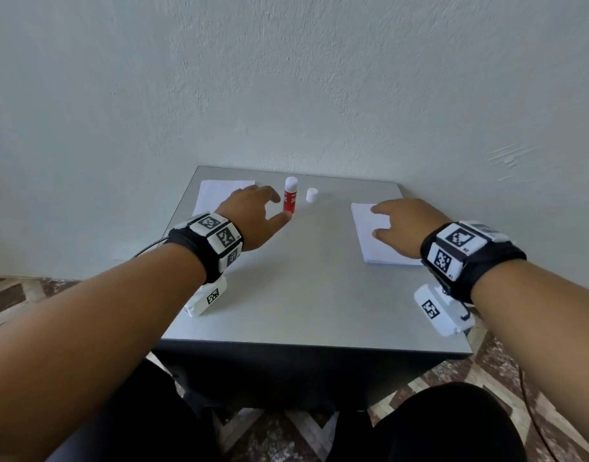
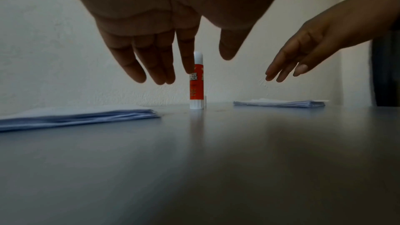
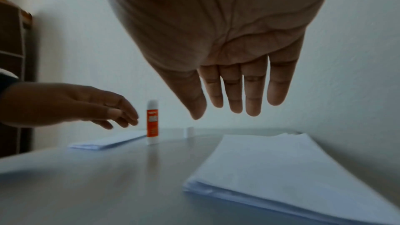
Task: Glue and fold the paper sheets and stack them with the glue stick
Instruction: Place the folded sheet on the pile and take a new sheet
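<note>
Grey worktop point(image 1: 313, 295): smooth, set against a pale wall, patterned floor below.
Glue stick point(image 1: 290, 195): red body with white ends, upright near the far edge, a little left of centre; nothing grips it.
Cap point(image 1: 311, 195): small, white, standing just right of the glue stick, apart from it.
Left pile of paper point(image 1: 220, 191): white sheets lying flat at the far left corner, partly hidden by the left hand in the head view; looks like folded sheets in the left wrist view point(image 2: 78, 117).
Right pile of paper point(image 1: 379, 241): thicker white stack on the right side, well apart from the glue stick.
Left hand point(image 1: 256, 218): fingers spread and loose, holding nothing, thumb tip just beside the base of the glue stick; the wrist view shows it above the surface.
Right hand point(image 1: 403, 225): fingers straight, empty, over the right pile; the right wrist view shows a gap between fingertips point(image 3: 253, 107) and paper.
Wrists: black bands with black-and-white marker blocks.
</note>
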